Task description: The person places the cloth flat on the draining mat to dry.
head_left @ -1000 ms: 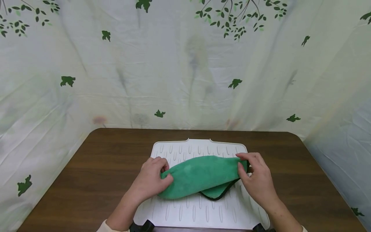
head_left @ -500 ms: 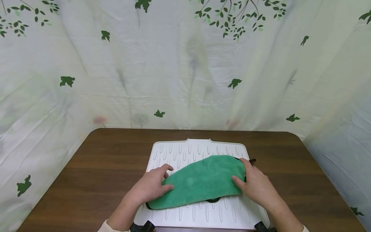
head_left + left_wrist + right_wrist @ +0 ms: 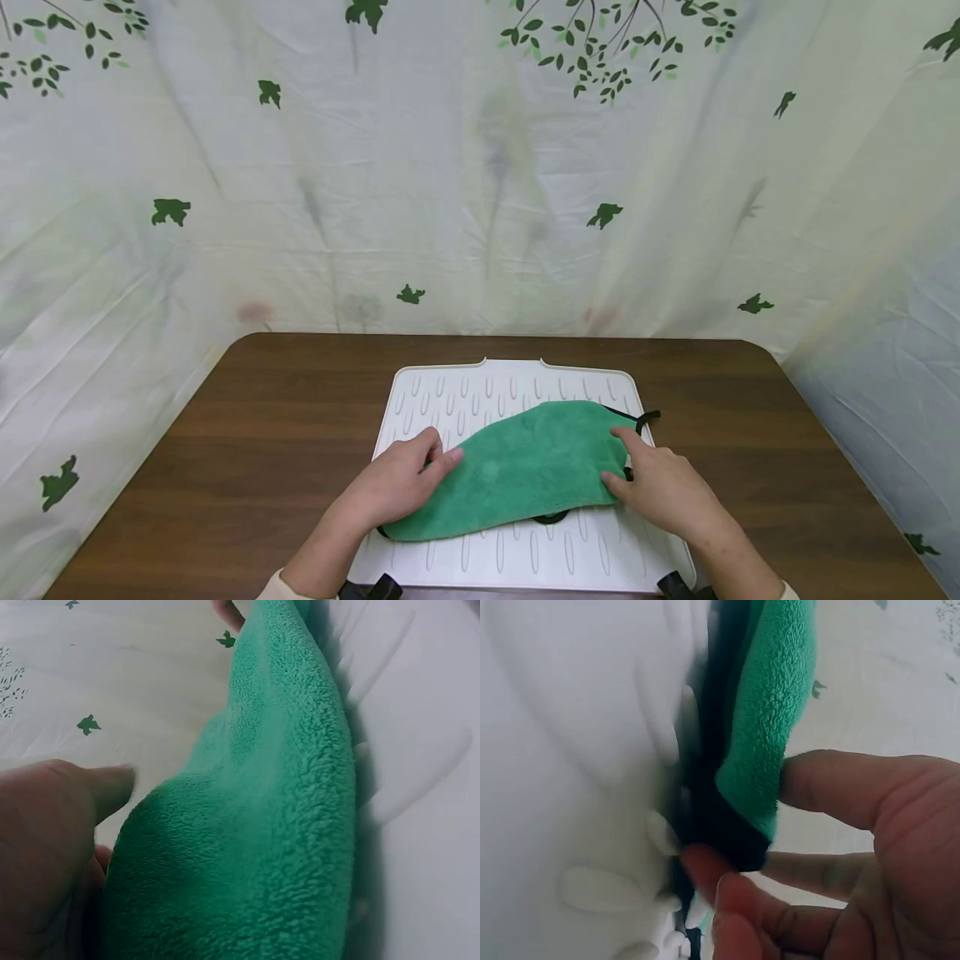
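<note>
A plush green towel (image 3: 517,471), folded over with black edging, lies across a white ridged board (image 3: 517,554). My left hand (image 3: 393,483) is at its left end, thumb stretched over the cloth and index finger bent. In the left wrist view, that thumb stands a little off the towel's (image 3: 262,817) edge. At the other end, my right hand (image 3: 667,492) pinches the towel's corner. The right wrist view has the thumb against the green pile and fingers under the dark edging (image 3: 739,836). A black loop (image 3: 648,417) sticks out at the towel's upper right.
The board sits on a dark brown wooden table (image 3: 247,467) with rounded far corners. Behind the table hangs a pale curtain (image 3: 450,183) printed with green leaves. Black wrist straps (image 3: 678,586) show at the bottom of the head view.
The towel's near flap has come down leftward, covering most of the lower fold. My left thumb has shifted inward over the cloth. My right fingers have moved slightly down its right end.
</note>
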Tool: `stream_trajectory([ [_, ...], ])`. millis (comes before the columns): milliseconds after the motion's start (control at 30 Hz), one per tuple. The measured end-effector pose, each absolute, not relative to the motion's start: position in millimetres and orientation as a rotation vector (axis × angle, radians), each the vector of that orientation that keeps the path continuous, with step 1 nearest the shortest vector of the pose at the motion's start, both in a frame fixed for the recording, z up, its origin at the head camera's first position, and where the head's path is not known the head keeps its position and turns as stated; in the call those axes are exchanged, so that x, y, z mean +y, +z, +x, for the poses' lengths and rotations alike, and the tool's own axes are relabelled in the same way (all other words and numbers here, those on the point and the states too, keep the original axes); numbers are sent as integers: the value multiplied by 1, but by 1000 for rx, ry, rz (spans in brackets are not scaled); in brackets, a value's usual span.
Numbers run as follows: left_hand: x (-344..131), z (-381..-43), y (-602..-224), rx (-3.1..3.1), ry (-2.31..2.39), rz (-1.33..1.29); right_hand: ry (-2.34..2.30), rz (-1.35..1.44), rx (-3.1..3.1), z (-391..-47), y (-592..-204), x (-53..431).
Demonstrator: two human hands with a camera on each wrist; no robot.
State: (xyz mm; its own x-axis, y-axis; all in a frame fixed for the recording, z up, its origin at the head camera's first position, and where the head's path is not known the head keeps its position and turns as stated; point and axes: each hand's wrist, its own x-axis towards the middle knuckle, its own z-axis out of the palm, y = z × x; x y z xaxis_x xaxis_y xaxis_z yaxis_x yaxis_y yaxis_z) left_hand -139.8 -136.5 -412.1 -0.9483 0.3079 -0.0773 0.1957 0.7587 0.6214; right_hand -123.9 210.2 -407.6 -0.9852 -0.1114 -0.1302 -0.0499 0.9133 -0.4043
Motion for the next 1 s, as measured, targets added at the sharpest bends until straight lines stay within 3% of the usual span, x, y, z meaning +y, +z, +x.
stream_trajectory([
  [367, -139, -141, -412, 2764, 915, 506, -917, -471, 3127, -126, -412, 201],
  [1000, -146, -144, -406, 2826, 951, 303, -894, -384, 3249, -128, -413, 197],
])
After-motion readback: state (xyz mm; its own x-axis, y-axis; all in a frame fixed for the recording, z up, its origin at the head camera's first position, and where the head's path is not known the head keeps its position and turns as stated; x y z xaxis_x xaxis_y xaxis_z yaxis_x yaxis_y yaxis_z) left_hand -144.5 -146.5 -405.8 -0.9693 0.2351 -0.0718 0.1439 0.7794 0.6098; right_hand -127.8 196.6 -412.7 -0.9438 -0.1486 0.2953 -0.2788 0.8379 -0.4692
